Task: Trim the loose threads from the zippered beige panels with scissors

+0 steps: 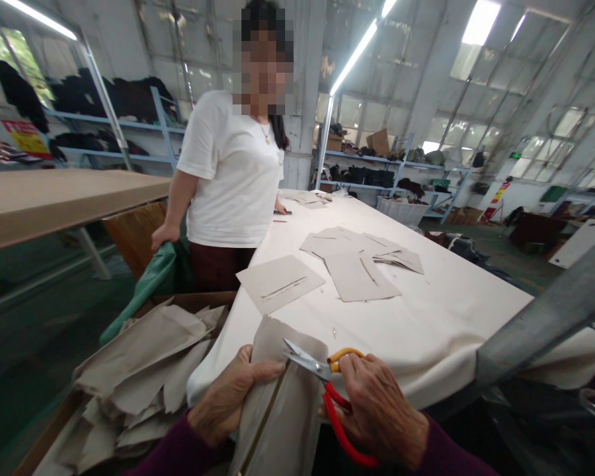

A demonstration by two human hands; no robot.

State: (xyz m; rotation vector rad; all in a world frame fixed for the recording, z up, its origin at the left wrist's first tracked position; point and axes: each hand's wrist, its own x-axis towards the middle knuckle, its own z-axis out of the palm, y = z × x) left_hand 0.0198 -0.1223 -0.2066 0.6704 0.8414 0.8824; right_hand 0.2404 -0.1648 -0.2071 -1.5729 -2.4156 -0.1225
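My left hand [228, 396] is closed on the left edge of a beige fabric piece [287, 410] that hangs over the near edge of the table. My right hand [377, 410] grips scissors [327, 383] with red and yellow handles. Their open blades point left into the fabric's top edge. A seam or slit runs down the middle of the piece.
A long white-covered table [451, 311] carries more cut beige pieces [357, 261] and a single one [280, 283]. A box of beige pieces [143, 370] sits at lower left. A person in a white shirt [233, 172] stands at the table's left side. A metal post [545, 317] crosses at right.
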